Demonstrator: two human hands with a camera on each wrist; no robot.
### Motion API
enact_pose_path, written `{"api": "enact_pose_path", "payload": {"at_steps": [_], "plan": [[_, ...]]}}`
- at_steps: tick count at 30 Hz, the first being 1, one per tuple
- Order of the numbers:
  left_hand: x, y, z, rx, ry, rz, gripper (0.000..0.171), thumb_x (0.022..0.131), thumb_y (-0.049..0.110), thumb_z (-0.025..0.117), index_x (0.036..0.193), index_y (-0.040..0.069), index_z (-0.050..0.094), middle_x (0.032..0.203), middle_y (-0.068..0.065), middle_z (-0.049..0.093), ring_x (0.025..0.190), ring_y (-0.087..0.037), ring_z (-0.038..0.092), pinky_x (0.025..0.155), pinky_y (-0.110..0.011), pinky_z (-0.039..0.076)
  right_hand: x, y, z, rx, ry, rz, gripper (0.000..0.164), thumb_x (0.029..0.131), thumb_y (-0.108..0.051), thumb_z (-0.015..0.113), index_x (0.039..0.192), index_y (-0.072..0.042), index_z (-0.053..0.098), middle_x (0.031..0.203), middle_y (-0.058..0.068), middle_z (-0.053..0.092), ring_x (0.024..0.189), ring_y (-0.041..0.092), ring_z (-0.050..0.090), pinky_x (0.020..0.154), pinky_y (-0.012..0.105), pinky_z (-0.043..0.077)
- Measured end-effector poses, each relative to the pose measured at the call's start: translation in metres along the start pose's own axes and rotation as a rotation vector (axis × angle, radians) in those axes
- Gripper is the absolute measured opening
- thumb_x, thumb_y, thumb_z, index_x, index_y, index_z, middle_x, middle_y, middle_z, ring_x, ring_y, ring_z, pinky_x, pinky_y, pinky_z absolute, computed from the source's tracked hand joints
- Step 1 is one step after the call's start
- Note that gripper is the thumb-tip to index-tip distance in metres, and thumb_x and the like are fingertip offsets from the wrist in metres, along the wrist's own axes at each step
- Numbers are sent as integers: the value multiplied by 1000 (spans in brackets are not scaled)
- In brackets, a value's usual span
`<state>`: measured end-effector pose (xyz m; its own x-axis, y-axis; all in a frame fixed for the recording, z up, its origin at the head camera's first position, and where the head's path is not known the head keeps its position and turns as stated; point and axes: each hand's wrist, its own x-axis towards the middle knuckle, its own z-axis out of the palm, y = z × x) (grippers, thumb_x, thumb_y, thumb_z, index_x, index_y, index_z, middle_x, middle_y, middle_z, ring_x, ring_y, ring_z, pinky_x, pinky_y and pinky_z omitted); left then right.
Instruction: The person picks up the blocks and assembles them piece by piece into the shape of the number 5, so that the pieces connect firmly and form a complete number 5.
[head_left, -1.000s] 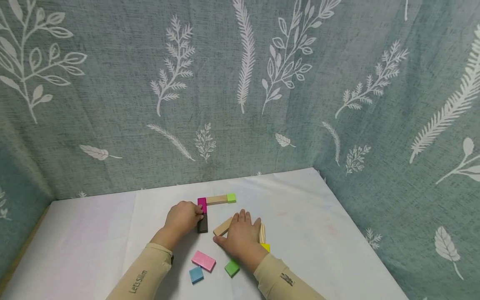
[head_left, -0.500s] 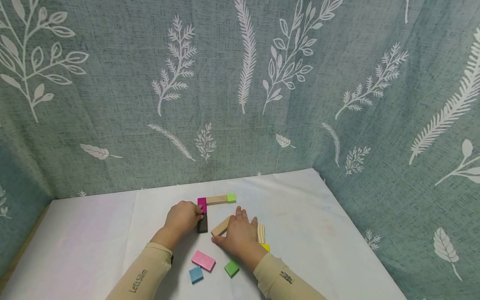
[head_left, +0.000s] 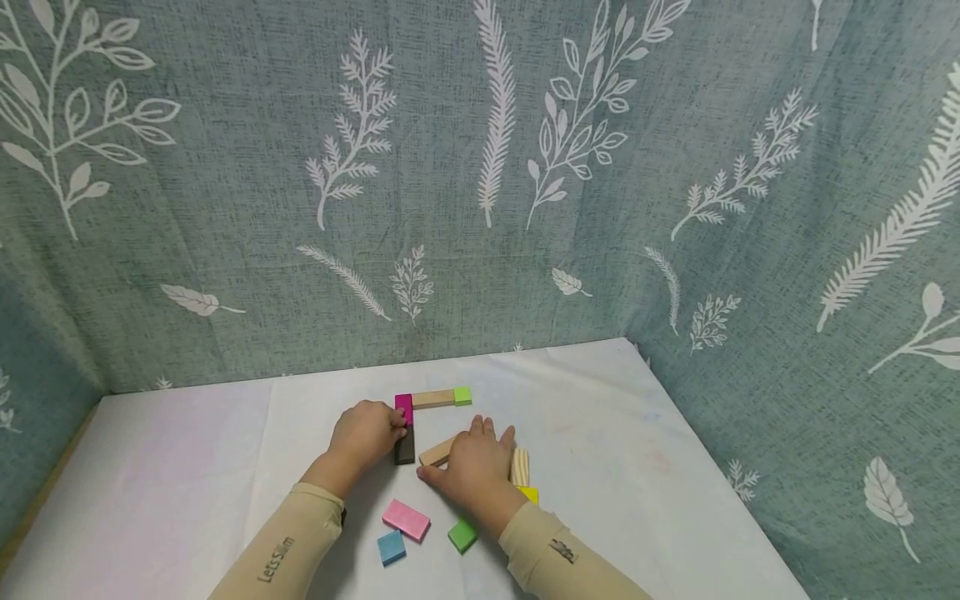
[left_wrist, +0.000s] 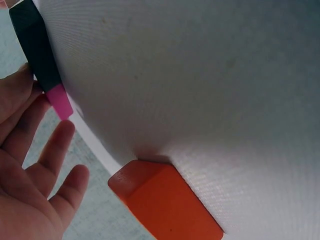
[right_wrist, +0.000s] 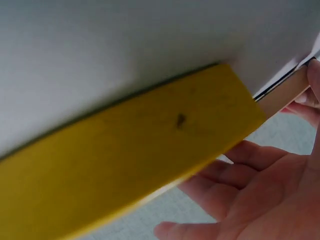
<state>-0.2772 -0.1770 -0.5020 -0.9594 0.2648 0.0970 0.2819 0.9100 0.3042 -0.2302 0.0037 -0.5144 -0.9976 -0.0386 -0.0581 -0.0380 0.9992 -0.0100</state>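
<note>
My left hand (head_left: 367,435) rests its fingertips on top of a magenta block (head_left: 403,403) and a black block (head_left: 405,451) lying end to end. In the left wrist view its other fingers are loosely bent, near an orange block (left_wrist: 170,202). My right hand (head_left: 478,467) pinches a plain wooden block (head_left: 437,452) between thumb and fingers; the palm hides its far end. A yellow block (right_wrist: 165,135) lies close under that hand in the right wrist view. Beside the magenta block another wooden block (head_left: 432,400) meets a lime-green block (head_left: 462,396).
On the white table (head_left: 645,517), a pink block (head_left: 407,520), a blue block (head_left: 392,547) and a green block (head_left: 462,535) lie between the forearms. A grooved wooden block (head_left: 521,467) sits right of my right hand. Patterned grey-green cloth (head_left: 450,167) walls the table.
My right hand has shifted slightly left, and the wooden block in it has moved toward the black block and turned a little. My left hand has stayed in place.
</note>
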Motion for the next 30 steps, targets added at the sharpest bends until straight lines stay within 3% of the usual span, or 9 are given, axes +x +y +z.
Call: {"api": "enact_pose_path", "payload": {"at_steps": [16,22,26,30], "plan": [[-2,-1,-1,6,-3,1,15,88,21,79,98,11,82,103,-8,79,101,-30,73,87,-49,58,0,-7,-4,-83,-5,-24,102,72,-94,48,123,-10,73,147,16,56,139,33,51,115,67,29],[-2,-2,-1,6,-13,-13,15,88,22,78,99,12,82,105,-8,78,102,-31,73,88,-51,57,-1,-6,-6,-58,4,-23,104,70,-97,47,117,-9,75,139,15,62,130,33,57,114,68,29],[-1,-2,0,3,-15,-7,16,88,23,78,100,12,82,105,-8,79,102,-31,73,89,-51,58,-4,3,-11,9,38,-29,103,71,-94,50,118,-5,73,135,14,65,125,32,60,112,67,32],[0,0,0,6,-7,10,16,88,23,79,99,11,82,103,-8,79,100,-30,73,87,-49,58,-8,25,-21,50,48,-84,89,79,-85,55,119,-6,72,135,11,66,124,30,62,109,63,39]]}}
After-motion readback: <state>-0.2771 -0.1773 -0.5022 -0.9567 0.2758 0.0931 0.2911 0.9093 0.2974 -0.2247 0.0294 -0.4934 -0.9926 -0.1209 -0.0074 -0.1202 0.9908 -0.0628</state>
